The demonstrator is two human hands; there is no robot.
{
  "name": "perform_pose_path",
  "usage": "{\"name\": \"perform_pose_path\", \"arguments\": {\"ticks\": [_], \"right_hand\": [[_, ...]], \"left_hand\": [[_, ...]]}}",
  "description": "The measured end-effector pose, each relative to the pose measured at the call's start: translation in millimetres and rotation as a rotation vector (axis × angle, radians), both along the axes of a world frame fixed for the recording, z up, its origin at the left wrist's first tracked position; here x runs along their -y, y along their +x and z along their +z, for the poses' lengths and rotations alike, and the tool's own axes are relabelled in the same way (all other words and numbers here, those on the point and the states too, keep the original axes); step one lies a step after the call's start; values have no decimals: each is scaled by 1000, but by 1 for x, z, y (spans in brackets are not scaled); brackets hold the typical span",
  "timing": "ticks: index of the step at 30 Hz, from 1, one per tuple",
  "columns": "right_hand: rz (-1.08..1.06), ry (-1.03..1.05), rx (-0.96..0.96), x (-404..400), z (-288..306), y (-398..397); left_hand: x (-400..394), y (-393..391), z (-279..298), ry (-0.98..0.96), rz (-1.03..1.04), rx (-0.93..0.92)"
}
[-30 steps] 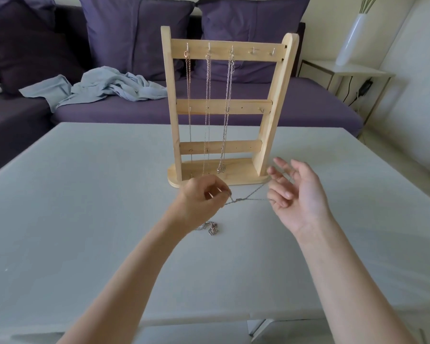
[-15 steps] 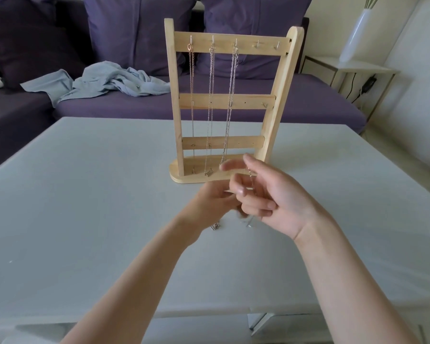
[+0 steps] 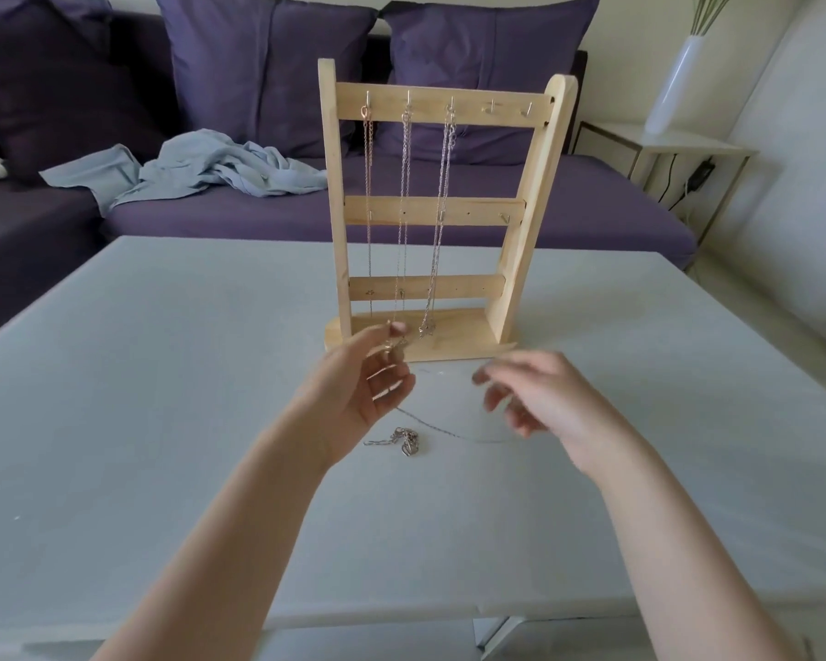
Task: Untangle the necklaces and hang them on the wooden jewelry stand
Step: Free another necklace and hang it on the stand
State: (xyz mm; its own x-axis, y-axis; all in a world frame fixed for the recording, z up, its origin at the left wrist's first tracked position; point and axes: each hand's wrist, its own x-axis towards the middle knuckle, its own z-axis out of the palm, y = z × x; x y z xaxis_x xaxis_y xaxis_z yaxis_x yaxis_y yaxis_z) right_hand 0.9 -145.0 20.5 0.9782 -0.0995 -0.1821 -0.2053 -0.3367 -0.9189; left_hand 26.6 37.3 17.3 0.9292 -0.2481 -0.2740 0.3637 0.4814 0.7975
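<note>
- Living room: purple sofa [image 3: 401,221] with cushions behind, a pale blue cloth [image 3: 201,167] crumpled on the seat, white vase [image 3: 673,83] on a side table at right.
- Grey table [image 3: 163,398] in front; wooden jewelry stand [image 3: 442,212] stood upright near its middle.
- 3 necklaces hung from the 3 leftmost hooks of the top bar: a rose-toned chain [image 3: 368,198], a silver chain [image 3: 404,207], another silver chain [image 3: 442,198]. 2 hooks at right were bare.
- Tangled necklace [image 3: 404,441] lay on the table between the hands, knotted clump with a pendant, 1 thin strand running right toward the right hand.
- Left hand [image 3: 354,398] raised just in front of the stand base, fingers loosely curled, thumb and forefinger seemingly pinching a fine chain end.
- Right hand [image 3: 540,398] was motion-blurred, fingers slack; cannot tell whether it held the strand.
- Step judged: untangling the remaining chain, hanging not yet reached.
- Next move likely needs both hands drawing the strand free of the clump gently, then lifting the clasp to a bare hook; jerking could tighten the knot.
</note>
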Motion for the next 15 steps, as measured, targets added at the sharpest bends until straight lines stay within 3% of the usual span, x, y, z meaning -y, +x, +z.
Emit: {"name": "perform_pose_path", "arguments": {"ticks": [3,5,10,15], "right_hand": [[79,-271,-86,-3,-8,-2],[116,-284,-36,-6,-4,-2],[248,63,78,-15,4,-4],[-28,57,129,-7,1,0]], "left_hand": [[9,-7,4,394,-144,159],[15,-11,6,568,-227,253],[19,-13,8,595,-317,283],[6,-7,9,578,-203,276]]}}
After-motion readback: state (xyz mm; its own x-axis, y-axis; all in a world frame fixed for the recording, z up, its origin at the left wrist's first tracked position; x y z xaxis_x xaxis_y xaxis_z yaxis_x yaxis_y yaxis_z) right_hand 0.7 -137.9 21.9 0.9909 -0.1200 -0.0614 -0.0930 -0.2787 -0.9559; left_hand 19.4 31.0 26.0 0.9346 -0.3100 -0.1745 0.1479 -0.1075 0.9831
